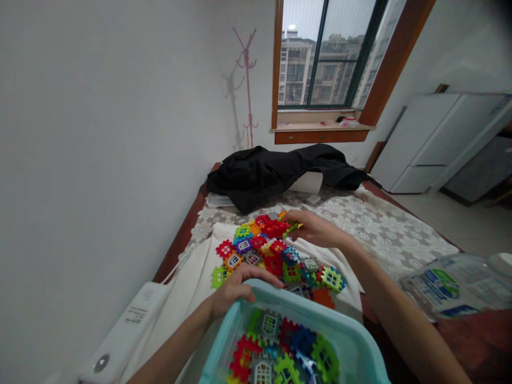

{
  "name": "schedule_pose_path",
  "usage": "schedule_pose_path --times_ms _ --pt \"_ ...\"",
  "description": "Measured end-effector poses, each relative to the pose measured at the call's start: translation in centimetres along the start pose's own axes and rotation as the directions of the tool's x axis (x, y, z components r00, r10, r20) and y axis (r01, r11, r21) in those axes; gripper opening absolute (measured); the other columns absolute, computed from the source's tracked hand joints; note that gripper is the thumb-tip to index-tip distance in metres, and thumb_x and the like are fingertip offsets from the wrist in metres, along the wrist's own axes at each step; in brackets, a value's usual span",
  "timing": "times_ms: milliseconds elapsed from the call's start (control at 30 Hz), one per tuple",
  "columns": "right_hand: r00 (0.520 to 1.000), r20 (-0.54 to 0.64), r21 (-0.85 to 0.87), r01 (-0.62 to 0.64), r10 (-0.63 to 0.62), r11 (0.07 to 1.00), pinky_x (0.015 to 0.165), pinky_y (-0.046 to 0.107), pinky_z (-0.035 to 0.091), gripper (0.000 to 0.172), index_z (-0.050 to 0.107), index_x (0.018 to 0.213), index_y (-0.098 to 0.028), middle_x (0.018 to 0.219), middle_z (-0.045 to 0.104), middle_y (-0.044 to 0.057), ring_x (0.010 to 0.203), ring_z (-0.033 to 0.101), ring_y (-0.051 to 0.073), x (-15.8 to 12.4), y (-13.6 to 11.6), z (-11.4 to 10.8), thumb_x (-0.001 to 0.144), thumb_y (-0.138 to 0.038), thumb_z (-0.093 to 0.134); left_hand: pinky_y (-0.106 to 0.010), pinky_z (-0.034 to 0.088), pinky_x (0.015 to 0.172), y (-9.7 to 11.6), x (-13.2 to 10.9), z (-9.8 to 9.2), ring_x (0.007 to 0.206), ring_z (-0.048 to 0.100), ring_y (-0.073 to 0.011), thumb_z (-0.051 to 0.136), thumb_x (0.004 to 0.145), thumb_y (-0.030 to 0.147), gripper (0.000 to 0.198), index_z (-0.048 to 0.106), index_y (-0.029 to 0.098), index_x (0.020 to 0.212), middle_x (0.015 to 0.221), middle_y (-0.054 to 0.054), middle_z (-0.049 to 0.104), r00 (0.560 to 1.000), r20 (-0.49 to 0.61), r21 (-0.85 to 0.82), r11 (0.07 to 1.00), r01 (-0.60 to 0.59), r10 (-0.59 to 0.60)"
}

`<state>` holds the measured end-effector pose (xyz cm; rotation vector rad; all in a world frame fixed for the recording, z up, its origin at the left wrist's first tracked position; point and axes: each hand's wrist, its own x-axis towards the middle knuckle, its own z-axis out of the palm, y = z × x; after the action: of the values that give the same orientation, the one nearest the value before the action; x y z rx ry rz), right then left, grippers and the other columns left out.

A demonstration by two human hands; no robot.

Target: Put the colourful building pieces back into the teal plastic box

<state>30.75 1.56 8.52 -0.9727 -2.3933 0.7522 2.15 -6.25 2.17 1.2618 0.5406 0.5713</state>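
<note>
My left hand [240, 288] is closed over the far left edge of a light blue plastic basin [308, 304], thumb on the near side of the rim. Inside the basin lie several interlocking building blocks in red, green, blue and grey, some with white window inserts. Beyond it, a loose pile of similar blocks [274, 264] is spread on a white cloth [200, 288]. At the pile's far right side, my right hand [310, 228] has its fingers bent around a yellow-green building block [292, 229]; the fingertips are partly hidden.
A black cloth [276, 170] is heaped at the far end of the table, over a white object [308, 182]. On the right stands a large clear plastic bottle [452, 288]. A white appliance [128, 330] sits at the left by the wall. A pink coat rack [248, 85] stands behind.
</note>
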Motion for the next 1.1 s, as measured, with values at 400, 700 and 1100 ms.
schedule_pose_path --times_ms 400,700,1100 --pt "0.710 0.605 0.227 0.282 -0.361 0.932 0.091 0.030 0.055 0.033 0.069 0.124 -0.020 0.119 0.073 0.011 0.107 0.070 0.022 -4.5 -11.8 -0.5 0.094 -0.009 0.062 -0.030 0.050 0.079 0.3 -0.5 0.3 0.093 0.067 -0.0254 0.061 0.054 0.017 0.058 0.086 0.019 0.107 0.105 -0.006 0.082 0.997 -0.079 0.045 0.999 0.022 -0.019" --pt "0.632 0.750 -0.088 0.388 -0.196 0.917 0.044 0.027 0.034 0.031 0.073 0.116 -0.025 0.088 0.076 0.003 0.064 0.068 0.019 -5.2 -12.6 4.9 0.085 -0.024 0.073 -0.029 0.051 0.073 0.6 -0.1 0.2 0.089 0.069 -0.0258 0.057 0.054 0.018 0.062 0.086 0.019 0.108 0.102 -0.008 0.083 1.000 -0.023 0.078 0.997 -0.003 0.005" --pt "0.813 0.493 0.231 0.221 -0.310 0.947 0.085 0.030 0.053 0.029 0.069 0.127 -0.022 0.114 0.078 0.007 0.098 0.072 0.019 -3.8 -11.3 1.7 0.101 -0.034 0.065 -0.030 0.051 0.076 -0.3 -0.3 0.0 0.089 0.069 -0.0245 0.059 0.054 0.018 0.058 0.086 0.018 0.106 0.099 -0.006 0.083 0.997 -0.075 0.021 0.999 0.027 -0.026"
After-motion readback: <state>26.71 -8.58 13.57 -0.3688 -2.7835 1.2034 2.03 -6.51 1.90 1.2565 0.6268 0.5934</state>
